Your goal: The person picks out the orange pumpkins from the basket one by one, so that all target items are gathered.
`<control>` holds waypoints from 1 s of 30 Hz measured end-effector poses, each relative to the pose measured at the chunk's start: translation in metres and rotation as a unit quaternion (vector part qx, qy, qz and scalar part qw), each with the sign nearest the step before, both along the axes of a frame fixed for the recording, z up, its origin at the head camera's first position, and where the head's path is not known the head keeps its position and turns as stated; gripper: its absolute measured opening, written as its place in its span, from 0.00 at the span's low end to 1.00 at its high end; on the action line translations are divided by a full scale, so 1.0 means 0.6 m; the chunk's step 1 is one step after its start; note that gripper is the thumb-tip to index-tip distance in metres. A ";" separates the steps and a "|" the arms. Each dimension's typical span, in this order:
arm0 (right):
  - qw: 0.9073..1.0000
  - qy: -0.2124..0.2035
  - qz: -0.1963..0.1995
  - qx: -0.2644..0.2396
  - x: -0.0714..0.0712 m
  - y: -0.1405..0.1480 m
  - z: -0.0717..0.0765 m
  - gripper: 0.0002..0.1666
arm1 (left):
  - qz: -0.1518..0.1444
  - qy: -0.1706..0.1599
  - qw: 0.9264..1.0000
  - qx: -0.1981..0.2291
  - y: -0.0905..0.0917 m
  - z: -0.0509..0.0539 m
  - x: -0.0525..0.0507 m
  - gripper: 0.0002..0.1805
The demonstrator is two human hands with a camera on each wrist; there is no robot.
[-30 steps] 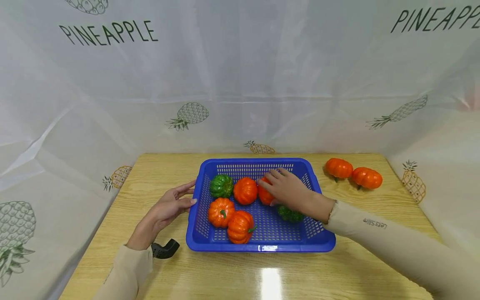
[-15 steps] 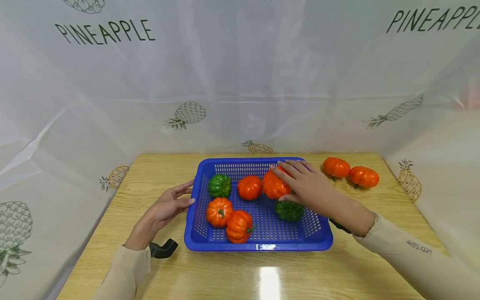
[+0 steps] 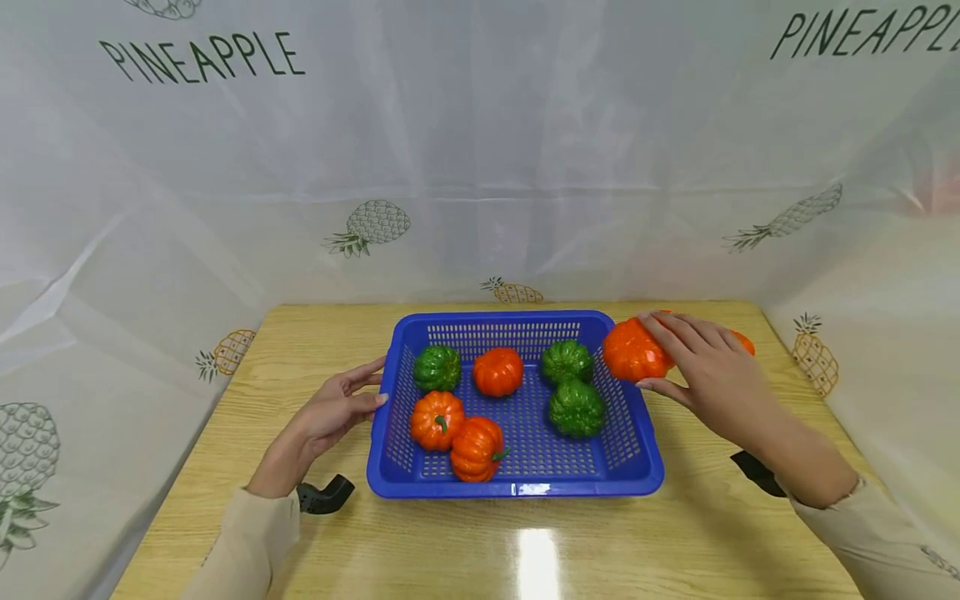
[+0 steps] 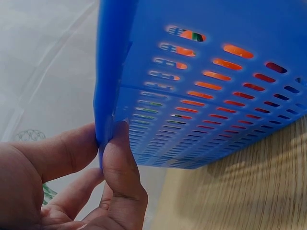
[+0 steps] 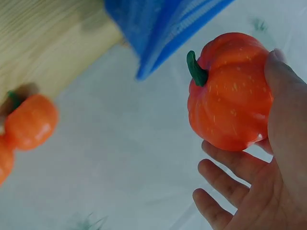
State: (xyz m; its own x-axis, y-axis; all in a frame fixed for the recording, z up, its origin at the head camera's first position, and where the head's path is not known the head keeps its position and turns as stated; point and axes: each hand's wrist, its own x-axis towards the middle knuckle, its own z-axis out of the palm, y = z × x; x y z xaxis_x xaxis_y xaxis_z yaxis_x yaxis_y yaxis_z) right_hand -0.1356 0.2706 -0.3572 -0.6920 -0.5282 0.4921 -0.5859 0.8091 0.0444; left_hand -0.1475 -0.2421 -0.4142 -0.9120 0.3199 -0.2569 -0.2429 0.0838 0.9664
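Note:
My right hand (image 3: 712, 375) holds an orange pumpkin (image 3: 636, 350) above the right rim of the blue basket. In the right wrist view the thumb and index finger grip this pumpkin (image 5: 232, 96), its green stem facing away from the palm. My left hand (image 3: 330, 417) pinches the left rim of the blue basket (image 3: 517, 490); the left wrist view has thumb and finger on either side of that rim (image 4: 108, 72). Inside the basket lie several pumpkins: an orange pumpkin (image 3: 498, 372) at the back, two more at front left, a green pumpkin (image 3: 437, 368) at left and two green ones at right.
Two orange pumpkins lie on the wooden table (image 3: 697, 517) right of the basket, mostly hidden behind my right hand in the head view; the right wrist view shows one pumpkin (image 5: 31, 122) beside the other. A white pineapple-print sheet (image 3: 465, 167) hangs behind the table.
My right hand has lifted the orange pumpkin from the basket and carried it right, past the rim, uncovering the two green pumpkins. The left hand stays on the left rim.

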 end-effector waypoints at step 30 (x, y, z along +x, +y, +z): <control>0.962 -0.113 -0.250 -0.008 -0.008 0.233 -0.043 0.50 | 0.007 -0.010 1.000 -0.002 -0.001 0.000 -0.002 0.40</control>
State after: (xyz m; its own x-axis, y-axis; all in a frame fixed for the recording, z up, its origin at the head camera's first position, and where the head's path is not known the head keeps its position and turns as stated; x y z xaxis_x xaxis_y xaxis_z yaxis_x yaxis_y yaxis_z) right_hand -0.1402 0.4102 -0.3831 -0.9479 -0.0958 0.3037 -0.1174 0.9916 -0.0535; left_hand -0.1486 -0.2427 -0.4145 -0.9109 0.3053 -0.2776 -0.2643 0.0848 0.9607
